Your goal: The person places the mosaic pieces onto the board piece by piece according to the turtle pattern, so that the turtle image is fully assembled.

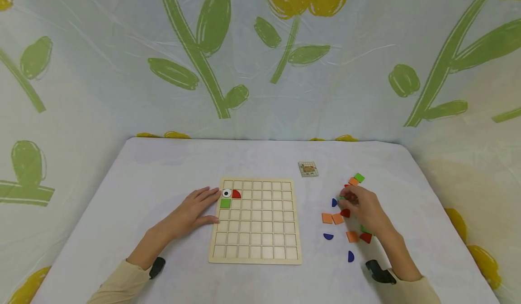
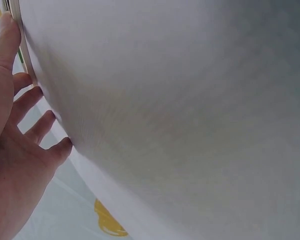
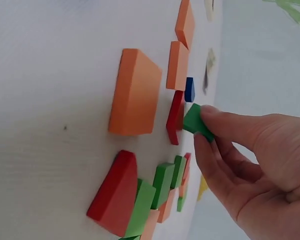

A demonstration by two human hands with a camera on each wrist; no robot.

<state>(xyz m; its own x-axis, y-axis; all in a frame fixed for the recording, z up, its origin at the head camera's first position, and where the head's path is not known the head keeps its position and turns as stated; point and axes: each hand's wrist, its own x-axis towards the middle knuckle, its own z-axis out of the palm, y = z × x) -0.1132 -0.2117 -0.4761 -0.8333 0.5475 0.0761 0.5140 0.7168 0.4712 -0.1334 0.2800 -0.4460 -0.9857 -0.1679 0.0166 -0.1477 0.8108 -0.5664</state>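
My left hand (image 1: 190,214) lies with spread fingers at the left edge of a wooden grid board (image 1: 261,239); in the left wrist view its thumb (image 2: 6,37) is at the rim. Set in the board's upper left cells are a round eye tile (image 1: 226,193), a red quarter-round tile (image 1: 236,194) and a green square tile (image 1: 225,203). Among scattered pieces right of the board, my right hand (image 1: 366,209) pinches a small green tile (image 3: 195,120) between thumb and fingers, held just above the table.
Around the right hand lie orange squares (image 1: 327,218), red quarter-rounds (image 1: 366,238), blue half-rounds (image 1: 351,256) and more green tiles (image 3: 163,185). A small printed pattern card (image 1: 308,169) sits beyond the board's upper right corner. A flower-printed cloth (image 1: 260,105) hangs behind the white table (image 1: 171,159).
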